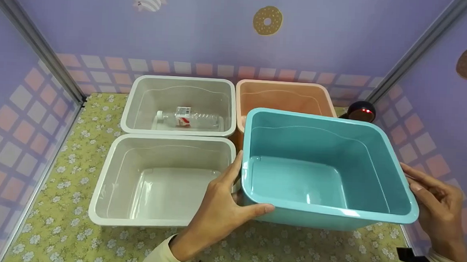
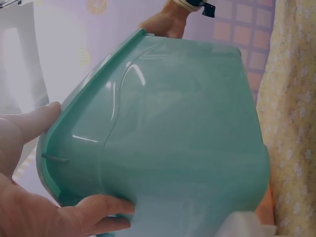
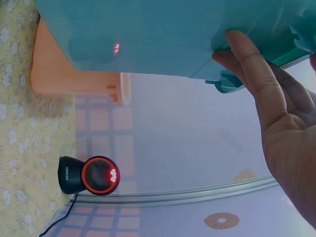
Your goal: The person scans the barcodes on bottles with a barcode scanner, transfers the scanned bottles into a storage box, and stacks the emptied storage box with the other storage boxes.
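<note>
A teal plastic bin [image 1: 319,163] is held off the tablecloth between both hands, its open top tilted toward the head camera. My left hand [image 1: 221,206] grips its left front corner, thumb on the front rim and fingers along the outer side wall. On the opposite end, my right hand [image 1: 439,209] holds the bin under the right rim, fingertips against the side wall in the right wrist view. The inside of the teal bin holds nothing visible. Beside the left hand stands a pale grey bin [image 1: 104,188], with nothing visible inside it.
Behind it, another grey bin [image 1: 130,105] contains a clear plastic bottle [image 1: 202,120] lying on its side. An orange bin [image 1: 287,98] is partly hidden by the teal one. A black scanner [image 1: 361,111] with red lights stands at the back right. Patterned walls [image 1: 206,37] enclose the table.
</note>
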Available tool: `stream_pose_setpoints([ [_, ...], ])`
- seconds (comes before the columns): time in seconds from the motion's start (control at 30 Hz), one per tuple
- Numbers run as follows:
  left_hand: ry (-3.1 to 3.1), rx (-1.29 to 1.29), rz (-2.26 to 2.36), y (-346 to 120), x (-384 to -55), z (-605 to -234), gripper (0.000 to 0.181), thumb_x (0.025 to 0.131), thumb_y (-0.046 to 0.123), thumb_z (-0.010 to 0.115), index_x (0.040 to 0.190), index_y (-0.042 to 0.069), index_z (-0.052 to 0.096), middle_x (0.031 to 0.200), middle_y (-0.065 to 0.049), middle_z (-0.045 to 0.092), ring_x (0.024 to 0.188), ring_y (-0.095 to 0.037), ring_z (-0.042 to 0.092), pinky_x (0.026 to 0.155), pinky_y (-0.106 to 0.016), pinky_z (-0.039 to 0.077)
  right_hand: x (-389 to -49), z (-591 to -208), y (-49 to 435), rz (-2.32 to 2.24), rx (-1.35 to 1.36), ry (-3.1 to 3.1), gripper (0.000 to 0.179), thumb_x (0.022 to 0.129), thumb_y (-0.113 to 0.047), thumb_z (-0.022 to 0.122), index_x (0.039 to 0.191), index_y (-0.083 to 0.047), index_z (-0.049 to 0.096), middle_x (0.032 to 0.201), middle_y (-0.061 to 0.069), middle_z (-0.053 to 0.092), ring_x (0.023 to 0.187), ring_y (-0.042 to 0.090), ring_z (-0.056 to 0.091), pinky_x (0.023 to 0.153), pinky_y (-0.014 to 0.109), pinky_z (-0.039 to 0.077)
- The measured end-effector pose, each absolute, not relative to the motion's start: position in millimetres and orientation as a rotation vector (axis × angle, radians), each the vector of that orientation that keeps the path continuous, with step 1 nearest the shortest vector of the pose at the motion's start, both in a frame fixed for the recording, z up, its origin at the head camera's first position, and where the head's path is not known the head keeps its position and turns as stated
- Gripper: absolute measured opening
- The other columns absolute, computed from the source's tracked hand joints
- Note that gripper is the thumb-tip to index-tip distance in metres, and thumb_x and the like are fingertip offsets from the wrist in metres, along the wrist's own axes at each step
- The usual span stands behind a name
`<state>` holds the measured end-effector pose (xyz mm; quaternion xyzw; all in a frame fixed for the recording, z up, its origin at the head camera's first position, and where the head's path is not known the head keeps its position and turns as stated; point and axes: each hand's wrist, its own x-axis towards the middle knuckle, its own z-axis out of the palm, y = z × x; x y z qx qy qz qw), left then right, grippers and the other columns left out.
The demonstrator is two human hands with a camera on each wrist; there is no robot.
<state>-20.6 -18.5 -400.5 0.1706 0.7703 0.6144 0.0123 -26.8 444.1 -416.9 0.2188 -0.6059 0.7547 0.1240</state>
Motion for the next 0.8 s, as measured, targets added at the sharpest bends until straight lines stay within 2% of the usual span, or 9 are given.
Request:
stream_pose_setpoints([
  [0.07, 2.426, 0.531, 1.896, -20.4, -20.3, -396.9, 0.125, 0.084, 0.044, 0.098, 0.175, 0.004, 0.022, 0.167, -0.016, 0.049, 0.148, -0.029, 0.054, 0.11, -0.044, 0.056, -26.0, -414.0, 442.0, 2.194, 0.63, -1.766, 0.045, 0.102, 0.029, 0.026, 0.143, 0.034, 0.044, 0.138, 0.032, 0.07, 0.109, 0.033, 0.079, 0.089, 0.036, 0.064],
  [0.13, 2.437, 0.525, 1.882, -22.3, -20.3, -394.1, 0.125, 0.084, 0.045, 0.099, 0.175, 0.005, 0.022, 0.166, -0.014, 0.051, 0.139, -0.026, 0.06, 0.101, -0.039, 0.059, -25.0, -410.9, 439.7, 2.188, 0.629, -1.773, 0.045, 0.102, 0.029, 0.026, 0.143, 0.034, 0.043, 0.137, 0.031, 0.07, 0.106, 0.032, 0.08, 0.088, 0.036, 0.064],
  [0.2, 2.432, 0.523, 1.879, -24.4, -20.5, -391.5, 0.125, 0.084, 0.044, 0.099, 0.175, 0.006, 0.022, 0.165, -0.013, 0.053, 0.122, -0.025, 0.067, 0.089, -0.034, 0.06, -23.7, -408.0, 436.8, 2.185, 0.622, -1.77, 0.044, 0.102, 0.029, 0.026, 0.143, 0.034, 0.044, 0.136, 0.032, 0.071, 0.104, 0.033, 0.08, 0.086, 0.037, 0.064],
  [0.3, 2.41, 0.532, 1.898, -28.2, -20.7, -387.8, 0.123, 0.085, 0.042, 0.098, 0.175, 0.005, 0.022, 0.163, -0.016, 0.054, 0.118, -0.025, 0.07, 0.083, -0.03, 0.061, -21.8, -403.7, 432.2, 2.173, 0.618, -1.764, 0.045, 0.102, 0.029, 0.027, 0.142, 0.033, 0.046, 0.134, 0.033, 0.071, 0.102, 0.033, 0.081, 0.084, 0.037, 0.064],
  [0.37, 2.369, 0.54, 1.934, -30.8, -21.0, -385.3, 0.123, 0.086, 0.038, 0.098, 0.175, 0.004, 0.021, 0.163, -0.02, 0.052, 0.126, -0.029, 0.07, 0.092, -0.031, 0.064, -20.8, -401.4, 429.0, 2.167, 0.616, -1.753, 0.044, 0.101, 0.029, 0.027, 0.141, 0.034, 0.046, 0.134, 0.034, 0.071, 0.103, 0.034, 0.081, 0.084, 0.038, 0.064],
  [0.4, 2.35, 0.544, 1.95, -32.2, -21.0, -383.8, 0.123, 0.087, 0.036, 0.098, 0.175, 0.003, 0.02, 0.164, -0.022, 0.051, 0.136, -0.031, 0.065, 0.098, -0.034, 0.063, -20.3, -400.2, 427.5, 2.162, 0.619, -1.75, 0.045, 0.101, 0.029, 0.026, 0.141, 0.034, 0.047, 0.134, 0.034, 0.07, 0.103, 0.034, 0.081, 0.085, 0.038, 0.064],
  [0.47, 2.315, 0.539, 1.968, -35.0, -21.1, -380.8, 0.123, 0.087, 0.034, 0.099, 0.176, 0.005, 0.019, 0.168, -0.022, 0.045, 0.142, -0.033, 0.061, 0.104, -0.036, 0.059, -20.2, -398.0, 424.7, 2.151, 0.626, -1.748, 0.045, 0.101, 0.03, 0.027, 0.14, 0.034, 0.047, 0.134, 0.034, 0.07, 0.104, 0.035, 0.08, 0.086, 0.038, 0.064],
  [0.63, 2.299, 0.517, 1.976, -41.0, -21.2, -375.1, 0.123, 0.086, 0.032, 0.099, 0.176, 0.007, 0.018, 0.174, -0.018, 0.038, 0.148, -0.037, 0.054, 0.107, -0.036, 0.057, -19.9, -391.9, 419.1, 2.129, 0.646, -1.739, 0.044, 0.1, 0.029, 0.027, 0.14, 0.035, 0.045, 0.134, 0.034, 0.07, 0.106, 0.035, 0.08, 0.086, 0.037, 0.064],
  [0.8, 2.301, 0.535, 2.003, -43.0, -21.2, -369.8, 0.123, 0.086, 0.03, 0.1, 0.175, 0.006, 0.019, 0.172, -0.02, 0.04, 0.148, -0.039, 0.054, 0.108, -0.035, 0.056, -19.4, -384.6, 416.4, 2.1, 0.651, -1.755, 0.043, 0.101, 0.028, 0.028, 0.14, 0.035, 0.045, 0.134, 0.034, 0.071, 0.104, 0.034, 0.081, 0.085, 0.036, 0.065],
])
